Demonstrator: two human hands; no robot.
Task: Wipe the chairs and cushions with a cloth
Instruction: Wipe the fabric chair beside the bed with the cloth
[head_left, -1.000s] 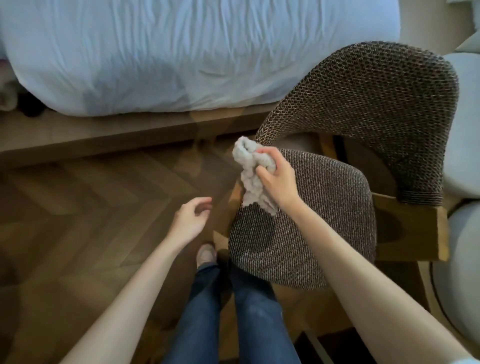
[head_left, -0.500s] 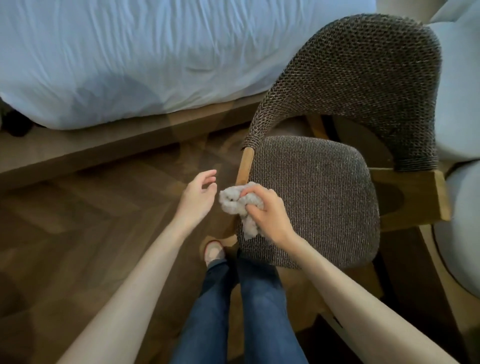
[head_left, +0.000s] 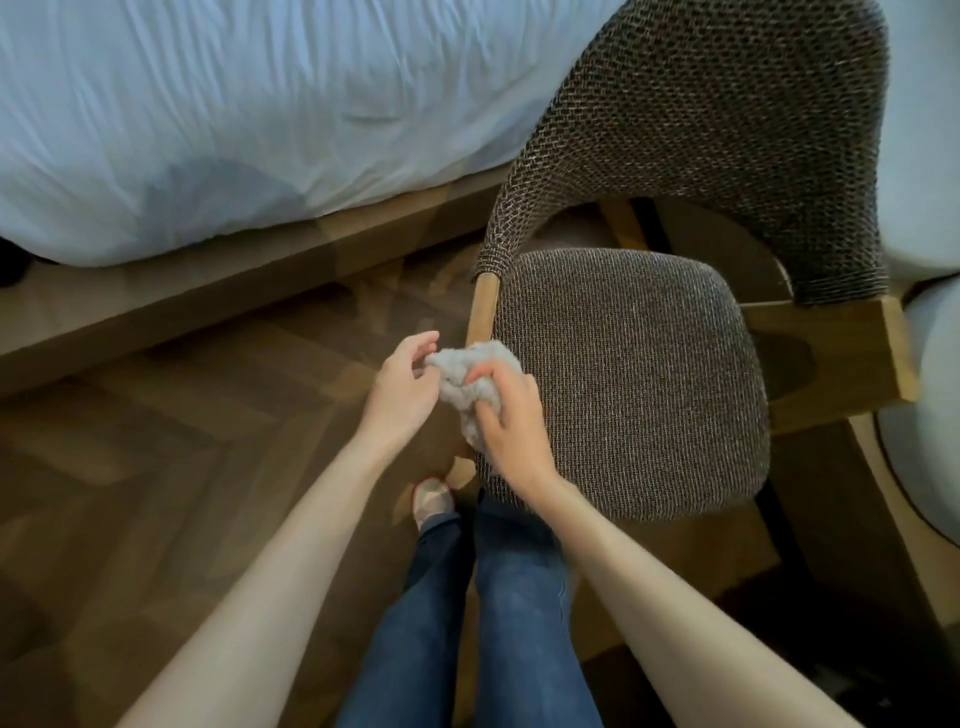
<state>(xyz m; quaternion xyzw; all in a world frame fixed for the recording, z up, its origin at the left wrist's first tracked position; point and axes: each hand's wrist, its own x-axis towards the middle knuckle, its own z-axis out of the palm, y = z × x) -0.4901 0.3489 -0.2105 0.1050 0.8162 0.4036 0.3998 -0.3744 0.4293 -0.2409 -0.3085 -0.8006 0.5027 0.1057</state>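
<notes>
A chair with a brown woven backrest (head_left: 727, 130) and a brown-grey seat cushion (head_left: 634, 379) stands on wooden legs at the right. My right hand (head_left: 511, 415) grips a crumpled pale grey cloth (head_left: 462, 374) at the cushion's left front edge. My left hand (head_left: 402, 384) is just left of the cloth, its fingertips pinching the cloth's left end. The lower part of the cloth is hidden behind my right hand.
A bed with a white sheet (head_left: 234, 114) on a wooden base (head_left: 156, 306) runs along the top left. Herringbone wood floor (head_left: 130, 467) lies below. White rounded furniture (head_left: 930, 156) borders the chair on the right. My legs in jeans (head_left: 483, 623) stand by the chair's front.
My right hand has brought the cloth down from the cushion's back corner to its front left edge. My left hand has moved right and taken hold of the cloth's end.
</notes>
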